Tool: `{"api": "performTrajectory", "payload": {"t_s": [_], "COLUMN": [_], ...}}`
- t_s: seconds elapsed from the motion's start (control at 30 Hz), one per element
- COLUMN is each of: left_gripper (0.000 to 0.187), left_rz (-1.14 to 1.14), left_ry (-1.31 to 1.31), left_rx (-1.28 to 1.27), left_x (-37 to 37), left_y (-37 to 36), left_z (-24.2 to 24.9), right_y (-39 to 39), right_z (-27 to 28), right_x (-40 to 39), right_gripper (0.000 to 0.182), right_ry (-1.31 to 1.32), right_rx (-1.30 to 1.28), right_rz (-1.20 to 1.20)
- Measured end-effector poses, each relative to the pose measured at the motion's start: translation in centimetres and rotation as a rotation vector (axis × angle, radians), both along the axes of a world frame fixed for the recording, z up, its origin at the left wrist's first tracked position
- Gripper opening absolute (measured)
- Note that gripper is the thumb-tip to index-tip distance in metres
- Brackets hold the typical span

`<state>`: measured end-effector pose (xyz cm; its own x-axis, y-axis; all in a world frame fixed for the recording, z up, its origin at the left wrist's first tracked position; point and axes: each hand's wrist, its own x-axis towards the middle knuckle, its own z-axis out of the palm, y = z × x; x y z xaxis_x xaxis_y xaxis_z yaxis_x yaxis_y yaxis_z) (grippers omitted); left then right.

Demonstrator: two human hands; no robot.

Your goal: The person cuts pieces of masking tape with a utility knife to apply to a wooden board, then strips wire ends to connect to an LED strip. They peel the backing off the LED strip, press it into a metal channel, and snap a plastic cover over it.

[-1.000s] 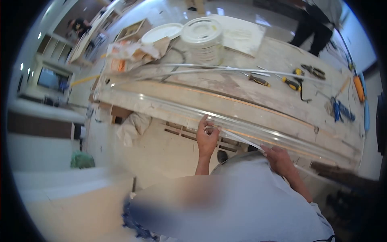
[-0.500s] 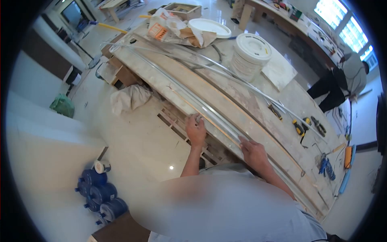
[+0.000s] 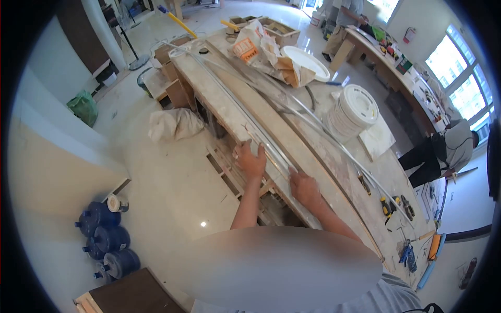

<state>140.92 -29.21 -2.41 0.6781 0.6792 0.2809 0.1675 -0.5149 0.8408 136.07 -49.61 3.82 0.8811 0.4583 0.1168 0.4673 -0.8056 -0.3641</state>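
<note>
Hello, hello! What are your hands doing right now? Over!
Left hand and right hand both on the long clear strip along the workbench edge. Grip unclear. Nothing on the strip between them.

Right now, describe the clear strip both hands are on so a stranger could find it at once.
Start at the long dusty workbench that runs across the room. Along its near edge lies a long clear plastic strip, with the left hand and the right hand on it. Unlike the thin bent rods farther back, it is wide, straight and see-through.
</note>
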Motion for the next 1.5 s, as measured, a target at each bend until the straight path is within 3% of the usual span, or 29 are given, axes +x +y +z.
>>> {"api": "performTrajectory", "payload": {"t_s": [0.13, 0.4, 1.07, 1.5], "left_gripper": [0.057, 0.055, 0.050, 0.054], "left_rz": [-0.033, -0.072, -0.097, -0.084], "left_ry": [-0.024, -0.036, 0.046, -0.074], "left_rx": [0.047, 0.009, 0.020, 0.048], "left_x": [-0.3, -0.4, -0.6, -0.3], "left_y": [-1.0, -1.1, -0.9, -0.8], "left_z": [-1.1, -1.7, -1.8, -2.0], "right_y": [0.8, 0.6, 0.8, 0.9], "right_z": [0.1, -2.8, -2.2, -1.2], "right_x": [-0.5, -0.1, 0.0, 0.0], "right_gripper": [0.034, 0.034, 0.037, 0.042], "right_ry": [-0.079, -0.268, -0.244, -0.209], "right_rx": [0.012, 0.111, 0.016, -0.051], "right_rz": [0.016, 0.084, 0.171, 0.231]}}
